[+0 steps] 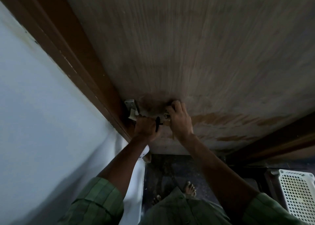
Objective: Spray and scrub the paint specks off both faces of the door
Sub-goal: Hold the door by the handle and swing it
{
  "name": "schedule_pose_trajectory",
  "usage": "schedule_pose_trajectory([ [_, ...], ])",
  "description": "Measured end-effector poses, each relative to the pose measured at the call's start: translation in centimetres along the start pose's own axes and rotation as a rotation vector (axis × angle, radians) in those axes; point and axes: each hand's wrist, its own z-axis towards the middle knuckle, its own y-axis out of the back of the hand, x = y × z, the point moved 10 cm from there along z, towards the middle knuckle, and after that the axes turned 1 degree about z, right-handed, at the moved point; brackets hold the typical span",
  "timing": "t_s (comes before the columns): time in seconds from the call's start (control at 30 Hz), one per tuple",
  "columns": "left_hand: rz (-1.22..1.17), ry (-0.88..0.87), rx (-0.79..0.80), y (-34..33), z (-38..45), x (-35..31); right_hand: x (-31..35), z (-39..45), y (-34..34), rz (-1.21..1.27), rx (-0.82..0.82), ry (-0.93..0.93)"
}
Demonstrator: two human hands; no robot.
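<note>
The door [196,45] is pale wood grain and fills the upper view, with a dark wet patch [153,100] and brown damp streaks [221,119] low on its face. My left hand [146,127] grips a spray bottle by its neck. Its black trigger [157,124] shows beside my fingers, and the white bottle body [144,152] hangs under my forearm. My right hand [180,120] presses against the door just right of the patch. Its fingertips curl on a small dark scrub pad [170,103], which is mostly hidden.
A metal latch plate [130,105] sits on the door edge by the brown frame [68,54]. A white wall [42,105] runs along the left. A white perforated basket [300,194] stands at the lower right on the dark floor [170,170], near my bare feet.
</note>
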Motion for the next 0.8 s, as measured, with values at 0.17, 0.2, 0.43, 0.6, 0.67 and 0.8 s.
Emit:
schedule_pose_trajectory([
  [0.17, -0.18, -0.008, 0.0, 1.5, 0.7, 0.0, -0.4, -0.2, -0.2, 0.024, 0.045, -0.018],
  [0.2, -0.237, 0.006, -0.012, 1.9, 1.0, 0.3, -0.5, -0.2, 0.0, 0.031, 0.038, -0.024],
  [0.43, -0.63, 0.193, -0.117, 4.9, 0.0, 2.8, -0.4, -0.2, 1.2, 0.058, -0.025, -0.027],
  [0.6, -0.732, 0.208, -0.099, 6.4, -0.4, 2.3, -0.6, -0.8, 1.7, 0.087, 0.003, -0.092],
  [0.67, -0.731, 0.147, -0.156, 8.3, -0.2, 1.6, -1.0, -1.2, 2.5, 0.086, -0.005, -0.141],
  [0.8, -0.658, 0.066, -0.127, 9.5, 1.3, -0.9, -2.3, -3.3, 4.5, 0.068, -0.042, -0.222],
])
